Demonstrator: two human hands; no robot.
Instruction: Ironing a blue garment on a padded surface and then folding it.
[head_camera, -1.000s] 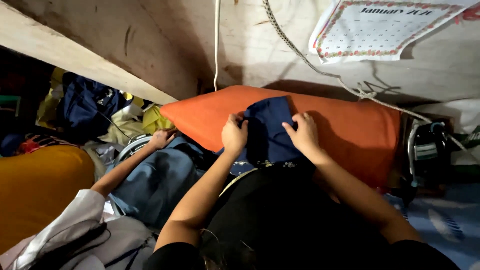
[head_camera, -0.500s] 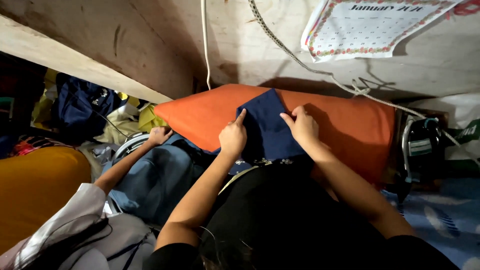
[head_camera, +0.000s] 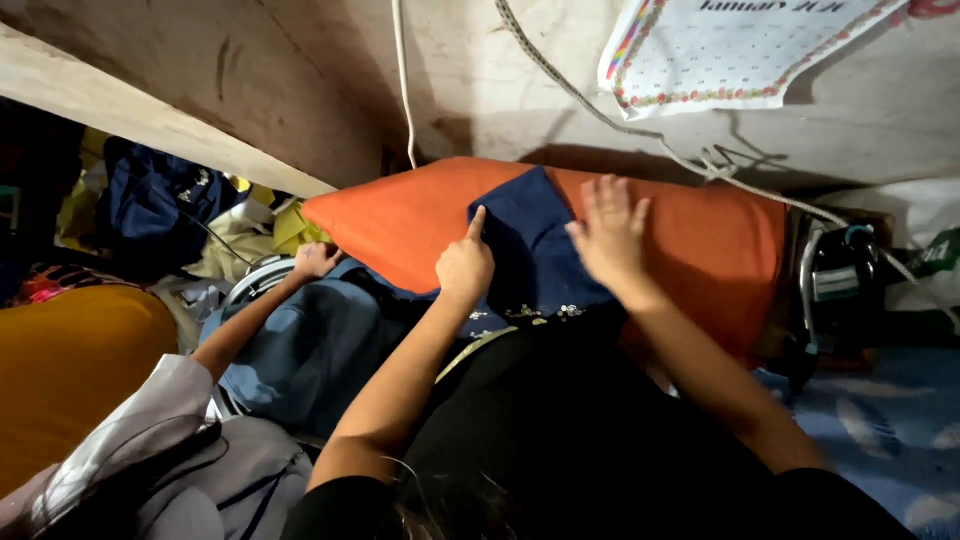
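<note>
While both hands press on the navy cloth (head_camera: 535, 250), which lies draped across the middle of the orange padded board (head_camera: 400, 215) and spills off its near edge toward the person's lap, nothing is actually gripped. The left hand (head_camera: 465, 265) is loosely curled with its index finger extended, the fingertip planted near the cloth's left border; the right hand (head_camera: 610, 235) lies flat, fingers spread wide, palm down on the cloth's right border. Neither hand closes around anything. Small pale beads or sequins (head_camera: 540, 312) show along the cloth where it hangs over the near edge. Because the hanging portion looks heavier than the portion resting on the board, the cloth would probably slide toward the lap if either hand lifted, dragging any smoothed fold out of line. The single fingertip on the left side holds little, so a push from the flat right hand could pucker the fabric toward it. At the board's right end stands a dark appliance (head_camera: 840, 290); whether it is hot cannot be told, yet a sleeve or cloth edge straying there seems a hazard. A second person's hand (head_camera: 315, 260) rests just off the board's left end, near enough to snag a shifting hem. A cord (head_camera: 405, 90) hangs down the wall (head_camera: 500, 70) above the board's far edge.
</note>
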